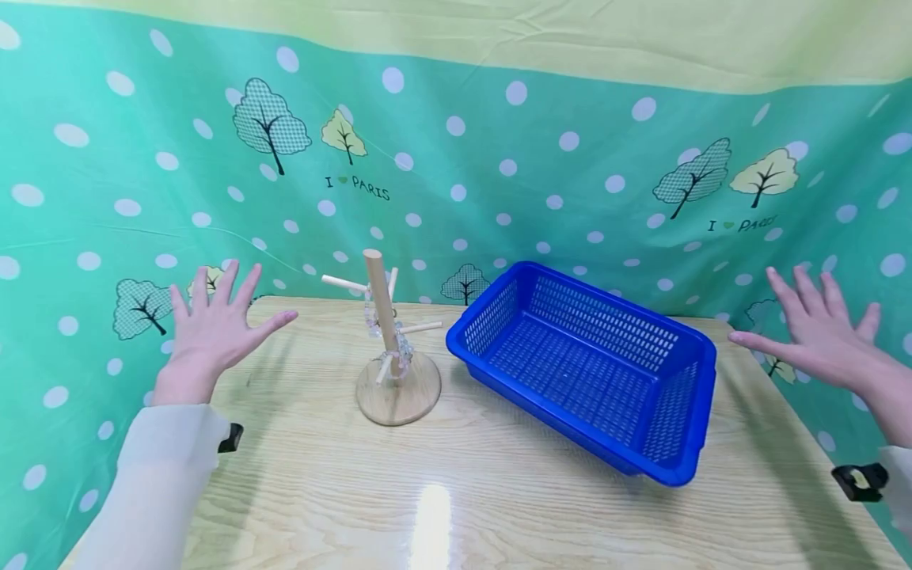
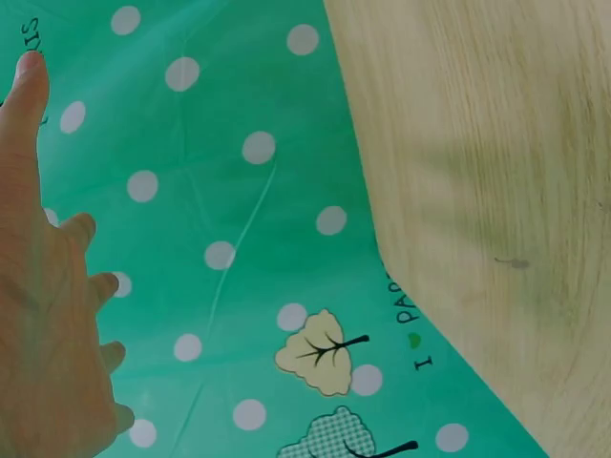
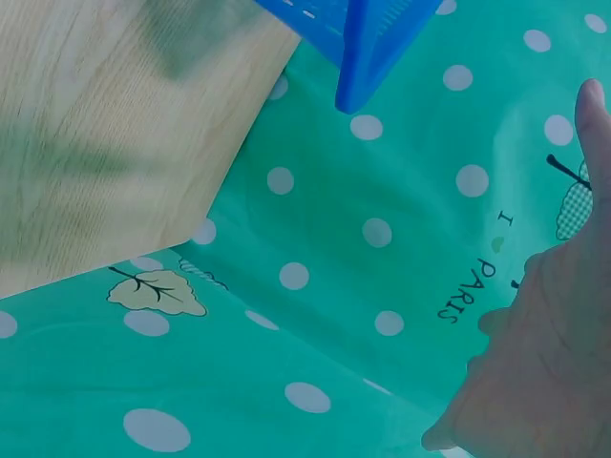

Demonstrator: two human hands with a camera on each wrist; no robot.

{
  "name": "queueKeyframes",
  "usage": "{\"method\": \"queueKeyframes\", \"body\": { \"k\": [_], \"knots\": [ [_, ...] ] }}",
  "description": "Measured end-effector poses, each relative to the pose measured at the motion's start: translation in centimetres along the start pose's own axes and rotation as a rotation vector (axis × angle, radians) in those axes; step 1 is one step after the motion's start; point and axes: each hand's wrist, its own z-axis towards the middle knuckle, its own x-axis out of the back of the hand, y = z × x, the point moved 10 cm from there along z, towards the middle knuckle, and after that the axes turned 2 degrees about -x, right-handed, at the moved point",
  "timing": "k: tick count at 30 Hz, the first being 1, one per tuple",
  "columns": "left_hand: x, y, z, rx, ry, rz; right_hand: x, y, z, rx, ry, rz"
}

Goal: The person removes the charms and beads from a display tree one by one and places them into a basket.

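Both hands are raised over the table's side edges with fingers spread, holding nothing. My left hand [image 1: 214, 324] hovers at the table's left edge, a hand's width left of a wooden peg stand [image 1: 392, 348]. The stand has a round base, an upright post and several short pegs; clear bead-like bracelets [image 1: 400, 342] hang on it. My right hand [image 1: 819, 332] floats at the table's right edge, to the right of a blue slotted plastic basket [image 1: 684, 439] with nothing in it. In the left wrist view my left hand [image 2: 43, 315] shows against the cloth; in the right wrist view my right hand [image 3: 544, 334] likewise.
A light wooden table [image 1: 442, 507] carries the stand and the basket. A green cloth [image 1: 499, 174] with white dots and trees hangs behind and round the sides. Black wrist straps [image 1: 229, 437] sit on both sleeves.
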Motion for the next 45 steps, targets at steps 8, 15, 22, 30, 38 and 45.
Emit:
{"method": "queueKeyframes", "body": {
  "k": [8, 15, 22, 30, 38, 45],
  "knots": [
    [0.9, 0.8, -0.2, -0.009, 0.026, 0.002, 0.2, -0.8, 0.0, 0.015, 0.020, 0.000],
    [1.7, 1.5, -0.2, -0.030, 0.047, 0.013, 0.5, -1.9, 0.1, 0.058, 0.048, -0.010],
    [2.6, 2.5, -0.3, -0.054, 0.063, 0.027, 0.5, -2.9, 0.3, 0.098, 0.062, 0.001],
    [3.6, 3.5, -0.3, -0.078, 0.082, 0.040, 0.7, -4.0, 0.4, 0.152, 0.066, -0.003],
    [4.2, 4.2, -0.4, -0.087, 0.095, 0.018, 0.7, -5.0, 0.3, 0.181, 0.058, 0.039],
    [5.4, 5.3, -0.6, -0.105, 0.153, -0.004, 0.8, -6.1, 0.4, 0.165, 0.033, 0.066]
  ]
}}
